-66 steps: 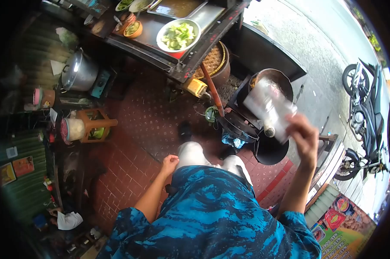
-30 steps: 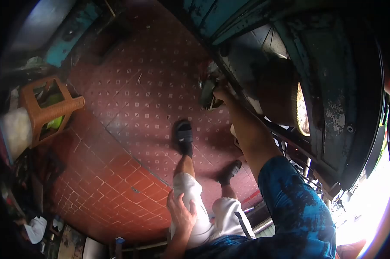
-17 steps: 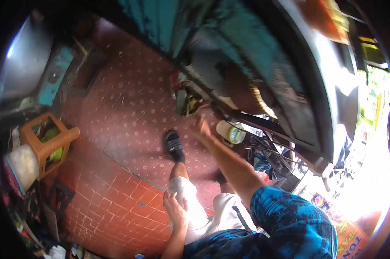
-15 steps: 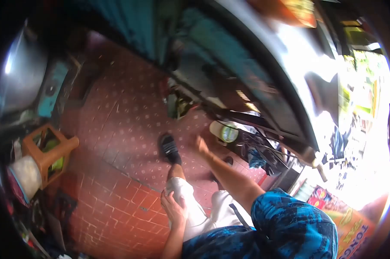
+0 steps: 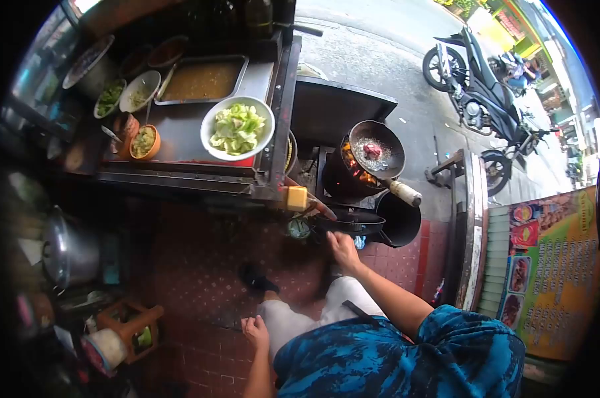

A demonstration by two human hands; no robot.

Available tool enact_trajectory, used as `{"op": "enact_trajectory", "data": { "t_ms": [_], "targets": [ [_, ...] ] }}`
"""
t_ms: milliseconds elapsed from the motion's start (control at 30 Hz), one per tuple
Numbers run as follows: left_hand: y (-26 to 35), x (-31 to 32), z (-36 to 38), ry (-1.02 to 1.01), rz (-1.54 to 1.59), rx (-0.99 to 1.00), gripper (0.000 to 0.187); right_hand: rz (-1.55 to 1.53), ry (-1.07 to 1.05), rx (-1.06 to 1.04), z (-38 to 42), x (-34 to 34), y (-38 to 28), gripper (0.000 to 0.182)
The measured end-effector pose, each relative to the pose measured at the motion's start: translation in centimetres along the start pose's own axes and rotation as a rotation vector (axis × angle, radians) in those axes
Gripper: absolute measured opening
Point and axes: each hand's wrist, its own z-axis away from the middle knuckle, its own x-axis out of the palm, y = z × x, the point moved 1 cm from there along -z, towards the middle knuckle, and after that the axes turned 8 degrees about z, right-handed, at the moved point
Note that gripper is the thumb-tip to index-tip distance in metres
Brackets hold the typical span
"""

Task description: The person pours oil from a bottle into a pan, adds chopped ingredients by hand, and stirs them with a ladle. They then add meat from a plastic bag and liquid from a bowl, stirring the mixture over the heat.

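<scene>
My left hand (image 5: 255, 330) hangs beside my left leg in light trousers. Its fingers are loosely bent and apart, with nothing in them. My right hand (image 5: 343, 252) is held forward, fingers curled in, and I see nothing in it. It is nearest to a dark pan (image 5: 353, 219) low in front of the stove, with no contact that I can make out. Above that, a wok (image 5: 387, 151) with a reddish lump of food (image 5: 373, 151) in bubbling oil sits over a burning charcoal stove (image 5: 336, 176). Its pale wrapped handle (image 5: 404, 193) points toward me.
On the cart at left stand a bowl of chopped greens (image 5: 237, 130), a tray of brown sauce (image 5: 203, 81) and an orange bowl (image 5: 144, 142). A wooden post frame (image 5: 473, 232) and a menu banner (image 5: 552, 278) are at right. A motorcycle (image 5: 482, 99) is parked beyond. A brown stool (image 5: 137, 325) is lower left.
My view has swung from the tiled floor to the cart, stove and street. The left hand has come off my thigh, its fingers more bent. My right hand remains out in front.
</scene>
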Motion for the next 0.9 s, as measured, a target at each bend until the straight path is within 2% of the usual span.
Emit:
{"op": "enact_trajectory", "data": {
  "t_ms": [33, 100, 200, 233, 300, 367, 433, 467, 533, 600, 667, 700, 733, 767, 800, 867, 900],
  "targets": [
    [0.3, -0.1, 1.1, 0.030, -0.016, 0.005, 0.024, -0.021, -0.015, -0.023, -0.8, -1.1, -0.5, 0.041],
    [0.4, -0.3, 3.5, 0.004, -0.079, -0.079, 0.026, -0.163, 0.048, -0.145, -2.0, -2.6, -1.1, 0.028],
    [0.1, -0.2, 6.9, 0.013, -0.132, -0.113, 0.023, -0.286, 0.072, -0.278, -4.0, -3.5, -1.6, 0.019],
    [0.0, -0.1, 7.9, 0.040, -0.140, -0.112, 0.023, -0.230, 0.031, -0.270, -4.4, -4.4, -1.9, 0.021],
    [-0.6, 0.5, 9.5, 0.037, -0.093, -0.276, 0.022, -0.101, 0.164, -0.326, -6.7, -3.5, -1.4, 0.024],
    [-0.6, 0.8, 10.5, 0.082, -0.045, -0.326, 0.021, -0.060, 0.201, -0.271, -9.6, -1.2, 0.0, 0.030],
    [0.9, 0.8, 11.5, 0.052, 0.135, -0.345, 0.019, -0.005, 0.078, -0.245, -14.0, 2.8, 2.6, 0.033],
    [0.4, 1.0, 11.5, 0.065, 0.134, -0.338, 0.019, -0.015, 0.078, -0.257, -14.1, 2.2, 2.1, 0.033],
    [-2.1, 1.3, 11.2, -0.031, 0.168, -0.269, 0.016, -0.314, -0.513, 0.114, -14.4, 1.5, 0.1, 0.033],
    [-2.4, 1.0, 9.4, -0.076, 0.164, -0.289, 0.016, -0.277, -0.519, 0.032, -15.5, 1.2, -1.4, 0.031],
    [-1.3, 0.9, 7.6, -0.149, 0.233, -0.441, 0.016, -0.187, -0.597, -0.055, -17.0, -0.3, -3.8, 0.026],
    [-2.5, 1.5, 6.1, -0.145, 0.248, -0.439, 0.016, -0.150, -0.658, -0.073, -17.8, -1.7, -5.2, 0.023],
    [-6.2, 2.6, 4.4, -0.172, 0.271, -0.510, 0.017, -0.022, -0.558, -0.206, -19.6, -2.4, -6.1, 0.018],
    [-8.3, 3.1, 3.1, -0.211, 0.288, -0.578, 0.018, -0.207, -0.746, -0.122, -19.2, -5.7, -8.3, 0.011],
    [-6.9, 2.7, 1.5, -0.234, 0.284, -0.586, 0.018, -0.192, -0.735, -0.053, -17.1, -9.7, -11.9, 0.007],
    [-4.2, 2.5, -2.2, -0.317, 0.291, -0.598, 0.016, -0.019, -0.748, -0.157, -19.5, -13.0, -12.1, 0.009],
    [-3.1, 2.7, -3.9, -0.366, 0.308, -0.597, 0.014, -0.252, -0.889, -0.079, -21.4, -14.4, -10.5, 0.010]
  ]
}}
